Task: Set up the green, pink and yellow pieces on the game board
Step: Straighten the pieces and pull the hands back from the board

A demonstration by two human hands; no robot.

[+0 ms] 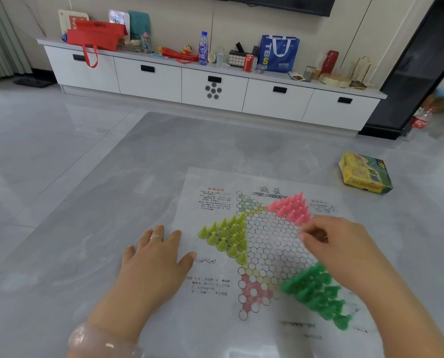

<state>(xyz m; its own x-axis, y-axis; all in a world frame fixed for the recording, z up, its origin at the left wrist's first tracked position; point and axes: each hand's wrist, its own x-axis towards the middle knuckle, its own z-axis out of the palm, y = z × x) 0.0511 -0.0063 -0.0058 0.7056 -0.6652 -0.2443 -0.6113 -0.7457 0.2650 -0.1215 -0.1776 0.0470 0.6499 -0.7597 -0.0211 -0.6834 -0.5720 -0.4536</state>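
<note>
your right hand [329, 239] grip is pinched narrow just below the pink pieces [292, 206]; whether it holds one, i cannot tell. next, check the pink corner is full.

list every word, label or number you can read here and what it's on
"TBS": white and yellow letters on the blue tote bag on the white cabinet.
Game board sheet: a printed title at its top and red and black text blocks, all too blurred to read.
Yellow-green box: print on its side, too small to read.
Blue bottle, red can, red-labelled bottle: labels unreadable.
</note>
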